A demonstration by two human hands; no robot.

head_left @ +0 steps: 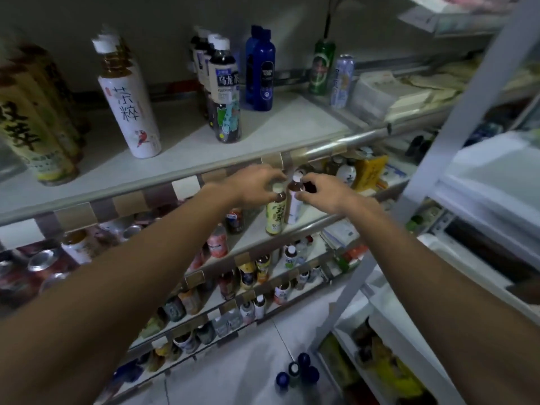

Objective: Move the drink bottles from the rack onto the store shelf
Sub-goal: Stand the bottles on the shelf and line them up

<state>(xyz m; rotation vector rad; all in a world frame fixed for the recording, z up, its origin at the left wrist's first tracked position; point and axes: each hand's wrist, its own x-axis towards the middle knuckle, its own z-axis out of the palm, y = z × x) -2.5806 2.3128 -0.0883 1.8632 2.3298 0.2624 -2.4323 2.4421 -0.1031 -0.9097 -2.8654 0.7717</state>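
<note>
I am facing the store shelf. My left hand is curling its fingers round the neck of the yellow-green bottle, and my right hand is pinching the white bottle below its cap. Both bottles are standing upright, side by side, on the second tier.

Blurred yellow bottles, partly beyond the left edge.

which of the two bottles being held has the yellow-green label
The yellow-green bottle is under the left hand, which grips its cap. The white bottle beside it, pinched by the right hand, has a pale label.
</note>
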